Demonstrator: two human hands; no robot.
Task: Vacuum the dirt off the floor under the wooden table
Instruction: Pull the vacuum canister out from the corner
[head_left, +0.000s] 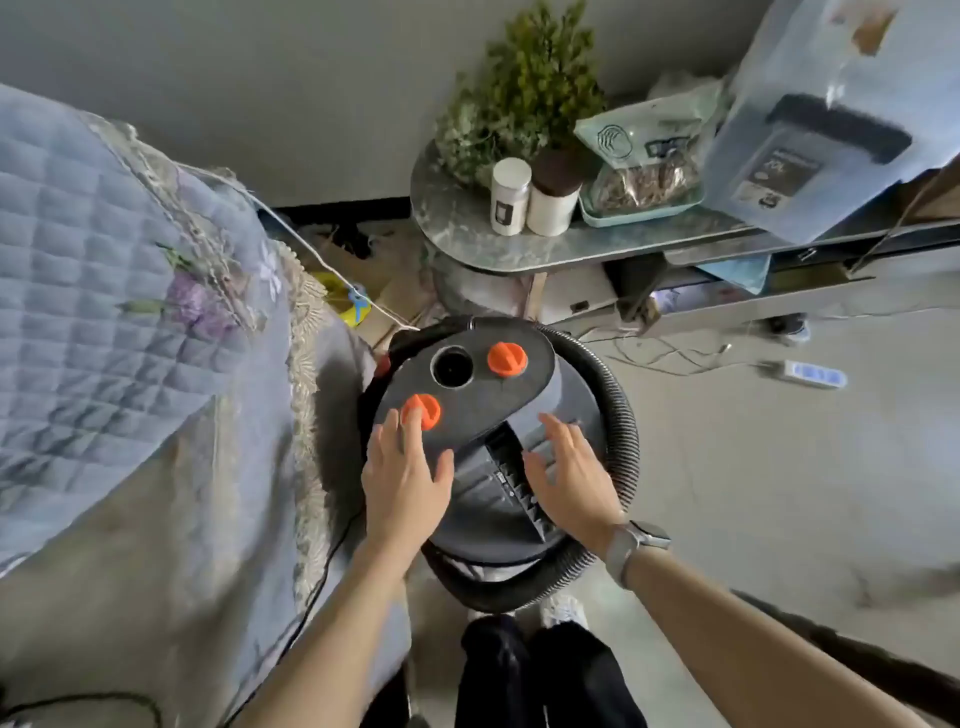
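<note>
A grey canister vacuum (483, 395) stands on the floor right in front of me. Its top has a round black opening (452, 366) and two orange knobs, one at the back (507, 358) and one at the front left (423, 410). A black ribbed hose (621, 431) loops around its right side and front. My left hand (402, 478) lies with straight fingers on the top, fingertips at the front orange knob. My right hand (569, 473), a watch on its wrist, hovers over or rests flat on the vacuum's vented right side.
A sofa with a quilted blue cover (119, 291) fills the left. Behind the vacuum stands a marble-topped table (467, 223) with a plant, two jars and a tray of bags. A power strip (810, 373) and loose cables lie on the concrete floor at right.
</note>
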